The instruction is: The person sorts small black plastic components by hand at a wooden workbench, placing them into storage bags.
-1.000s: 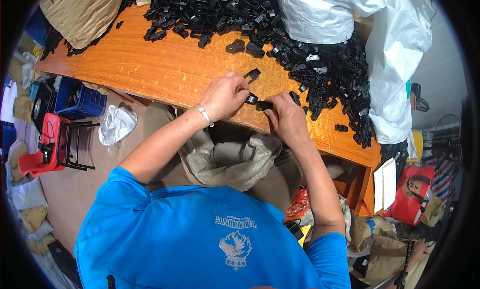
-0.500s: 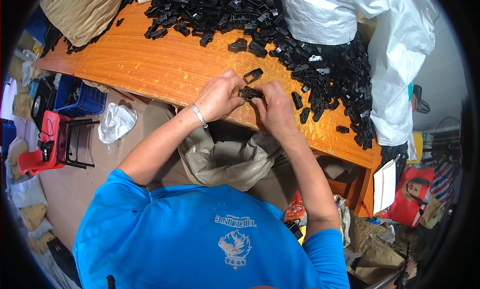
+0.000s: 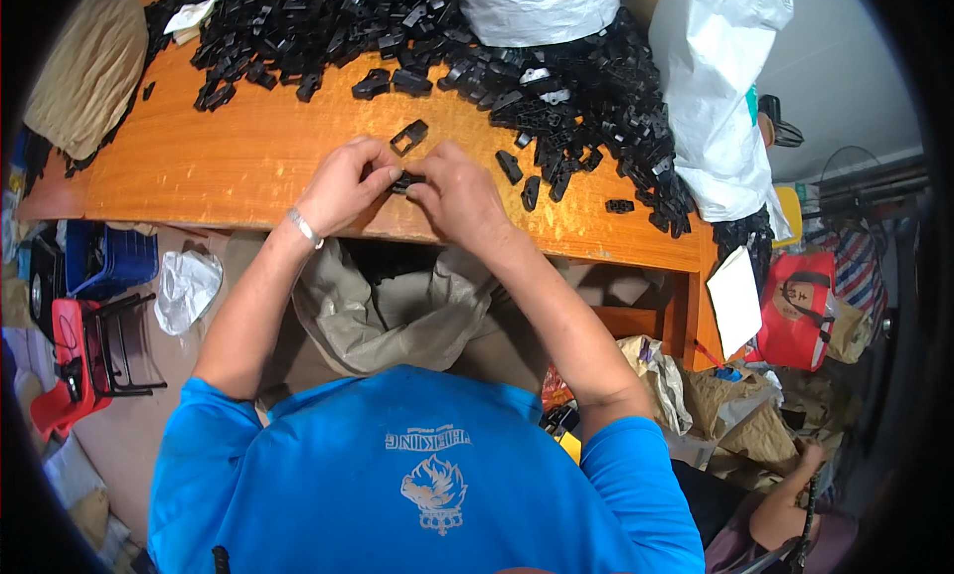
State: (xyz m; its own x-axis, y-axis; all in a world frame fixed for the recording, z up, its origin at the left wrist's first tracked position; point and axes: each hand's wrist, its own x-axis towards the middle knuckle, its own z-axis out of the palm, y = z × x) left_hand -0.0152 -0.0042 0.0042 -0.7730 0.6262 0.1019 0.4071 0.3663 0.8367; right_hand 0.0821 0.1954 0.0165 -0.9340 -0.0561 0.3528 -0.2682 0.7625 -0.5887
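Observation:
Close to the table's near edge, my left hand and my right hand meet around a small black plastic part. Fingertips of both hands pinch it from either side and cover much of it. Just beyond my fingers lies a black plastic frame piece with an opening through it. A few loose black pieces rest to the right of my right hand. Below my hands, an open greyish sack hangs at my lap beneath the table edge.
A large heap of black plastic parts covers the far side of the wooden table. White sacks stand at the back right, a brown paper bag at far left. Another person's arm shows at lower right.
The whole view has shifted, so the table and hands appear farther left and slightly higher. Both hands still pinch the black part. Another person's arm now shows more at lower right.

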